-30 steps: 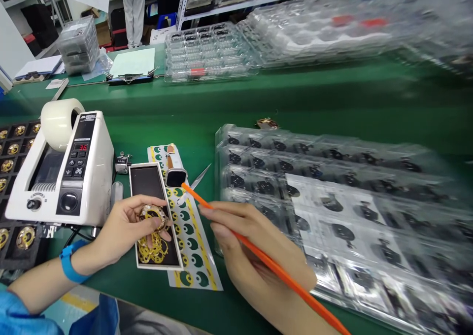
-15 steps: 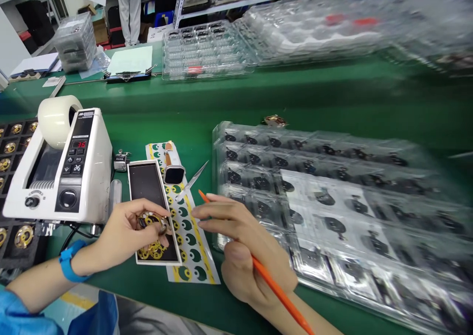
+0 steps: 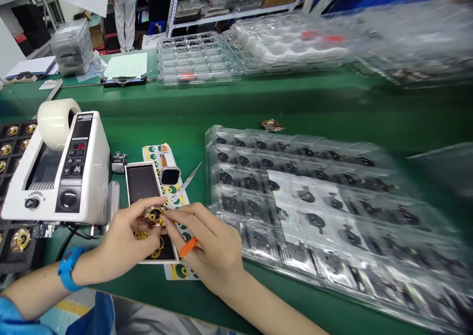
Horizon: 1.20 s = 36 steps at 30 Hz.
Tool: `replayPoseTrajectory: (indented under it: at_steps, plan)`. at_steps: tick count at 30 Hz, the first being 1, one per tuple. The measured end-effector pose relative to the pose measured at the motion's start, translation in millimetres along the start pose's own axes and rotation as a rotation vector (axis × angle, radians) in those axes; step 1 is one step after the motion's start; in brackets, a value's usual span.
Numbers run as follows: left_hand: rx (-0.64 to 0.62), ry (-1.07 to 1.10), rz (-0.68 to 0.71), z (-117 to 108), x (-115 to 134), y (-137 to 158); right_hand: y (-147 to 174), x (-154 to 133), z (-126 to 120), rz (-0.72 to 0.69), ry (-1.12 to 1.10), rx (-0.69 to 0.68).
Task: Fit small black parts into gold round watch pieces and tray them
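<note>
My left hand [image 3: 120,239] holds a small round gold-and-black part [image 3: 154,217] between thumb and fingers, above a shallow white-rimmed box [image 3: 142,181]. Against the right edge of that part, the fingertips of my right hand [image 3: 218,249] are pinched together. An orange stick [image 3: 188,247] is tucked in the same hand, its end poking out below the index finger. Loose yellow ring-shaped pieces [image 3: 157,249] lie in the box. Partly hidden under the right hand is a sheet of green and yellow stickers [image 3: 177,272].
A tape dispenser [image 3: 94,162] and a tally counter [image 3: 118,162] stand left. A smartwatch [image 3: 170,176] and pointed metal tool [image 3: 187,181] lie beyond my hands. Clear trays of dark parts [image 3: 254,208] fill the right; another round part [image 3: 271,125] lies behind them.
My right hand has moved left to the part in my left hand. The orange stick has swung, with just a short end showing now. The view has shifted slightly.
</note>
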<state>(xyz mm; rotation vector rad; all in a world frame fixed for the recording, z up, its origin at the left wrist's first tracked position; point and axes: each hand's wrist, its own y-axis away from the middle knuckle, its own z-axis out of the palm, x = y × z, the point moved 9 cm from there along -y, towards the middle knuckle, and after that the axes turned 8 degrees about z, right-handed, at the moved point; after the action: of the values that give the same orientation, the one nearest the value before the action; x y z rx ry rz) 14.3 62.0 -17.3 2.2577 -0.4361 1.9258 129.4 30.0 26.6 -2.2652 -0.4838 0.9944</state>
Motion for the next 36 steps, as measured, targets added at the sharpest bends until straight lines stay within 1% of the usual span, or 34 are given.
replayPoseTrajectory:
  at_steps: [3, 8, 10, 12, 15, 18, 21, 23, 26, 28, 30, 32, 34, 36]
  plan:
    - [-0.030, -0.071, 0.102, 4, 5, 4, -1, 3, -1, 0.026, -0.010, 0.008]
    - [-0.017, -0.199, 0.311, 6, 14, 9, -2, 8, 2, 0.099, -0.060, -0.034]
    - [-0.021, -0.226, 0.361, 7, 16, 11, -3, 10, 5, 0.114, -0.099, -0.058]
    - [-0.030, -0.236, 0.376, 8, 16, 11, -4, 11, 7, 0.109, -0.121, -0.080]
    - [-0.046, -0.229, 0.337, 8, 12, 10, -6, 12, 6, 0.110, -0.193, -0.114]
    - [-0.036, -0.246, 0.237, 2, 3, 4, -8, 15, 5, 0.186, -0.362, -0.190]
    - [0.040, -0.173, 0.139, -9, -4, -4, -5, 18, 10, 0.255, -0.459, -0.306]
    - [0.103, -0.047, 0.102, -15, -6, -8, 1, 17, 21, 0.238, -0.395, -0.433]
    - [0.145, 0.080, 0.072, -20, -5, -13, 16, 11, 42, 0.125, -0.094, -0.639]
    - [0.143, 0.110, 0.051, -21, -4, -14, 22, 4, 47, 0.032, 0.072, -0.704]
    - [0.140, 0.137, 0.028, -22, -4, -16, 21, 0, 38, 0.003, 0.089, -0.703]
    - [0.150, 0.150, 0.023, -24, -1, -17, 13, 8, 11, 0.043, 0.026, -0.624]
    - [0.164, 0.153, 0.026, -26, 1, -17, 4, 32, -32, 0.119, 0.006, -0.482]
    - [0.162, 0.164, 0.025, -27, 4, -16, 2, 70, -84, 0.199, 0.076, -0.339]
